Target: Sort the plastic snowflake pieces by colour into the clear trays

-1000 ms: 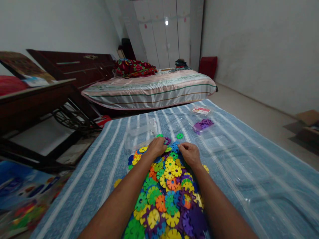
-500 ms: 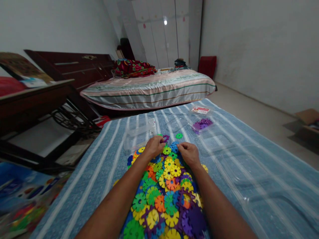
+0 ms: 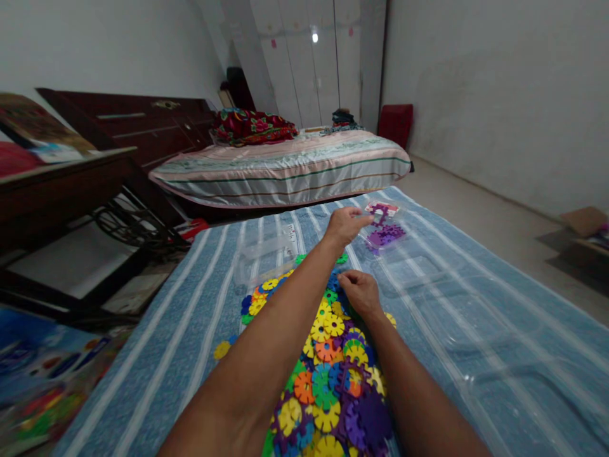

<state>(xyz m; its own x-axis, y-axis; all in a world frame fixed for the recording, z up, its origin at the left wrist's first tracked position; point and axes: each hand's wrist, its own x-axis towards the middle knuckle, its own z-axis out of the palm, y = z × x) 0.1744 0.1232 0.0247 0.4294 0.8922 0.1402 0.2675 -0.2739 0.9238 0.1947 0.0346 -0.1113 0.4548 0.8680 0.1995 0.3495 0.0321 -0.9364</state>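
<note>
The left hand (image 3: 346, 223) is extended forward and across toward the person's right, fingers pinched narrow on a purple disc (image 3: 379, 214) held just above a small heap of purple discs (image 3: 386, 235). That heap lies in a clear plastic tray (image 3: 399, 223) on the blue striped bed cover (image 3: 476, 298). A small pink-and-white card (image 3: 380, 207) sits just beyond the held disc, at the tray's far edge.

The right hand (image 3: 360, 293) rests nearer the body, knuckles up, fingers curled loosely at the far end of the main pile of coloured snowflake discs (image 3: 328, 355). Whether it grips a piece cannot be told; the fingertips are hidden.

Governing relation: the purple heap lies directly below and slightly right of the left hand, well ahead of the right hand. The left hand is plainly the nearer one. The main pile runs lengthwise from the right hand back toward the body, between the two forearms, with the left forearm crossing over its left part.

A second clear tray (image 3: 264, 254) lies left of the left forearm, and a few loose discs, yellow (image 3: 221, 349) among them, sit apart at the pile's left margin. A green disc (image 3: 341, 258) lies between the two hands.

Beyond the hands: another bed with a striped quilt (image 3: 285, 168), white wardrobes (image 3: 309, 63), and a dark wooden table (image 3: 61, 184) far to the left.
</note>
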